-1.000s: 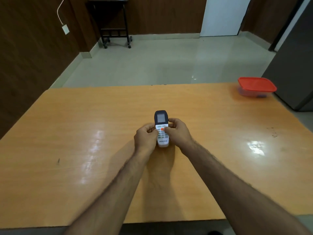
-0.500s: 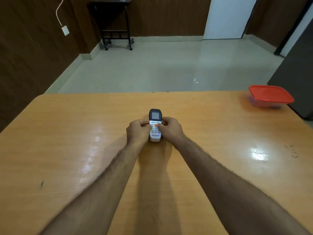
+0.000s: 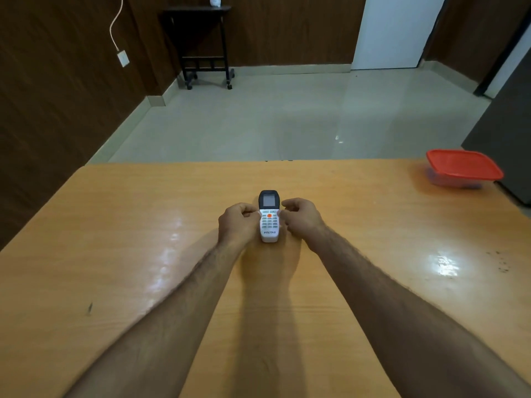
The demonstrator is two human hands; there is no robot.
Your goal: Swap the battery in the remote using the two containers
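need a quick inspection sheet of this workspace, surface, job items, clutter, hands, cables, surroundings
surface: wooden table, glossy, with light glare, small dark specks near the right edge and a dark mark at the near left.
job's things: remote face up at the table's middle; one red-lidded container at the far right corner, lid on. A second container: nothing seen.
clutter: nothing seen.
hands: left hand holds the remote's left side; right hand curled beside its right side, grip unclear.
cables: white cord down the wall to a socket.
surroundings: dark wheeled stand, white door, tiled floor.
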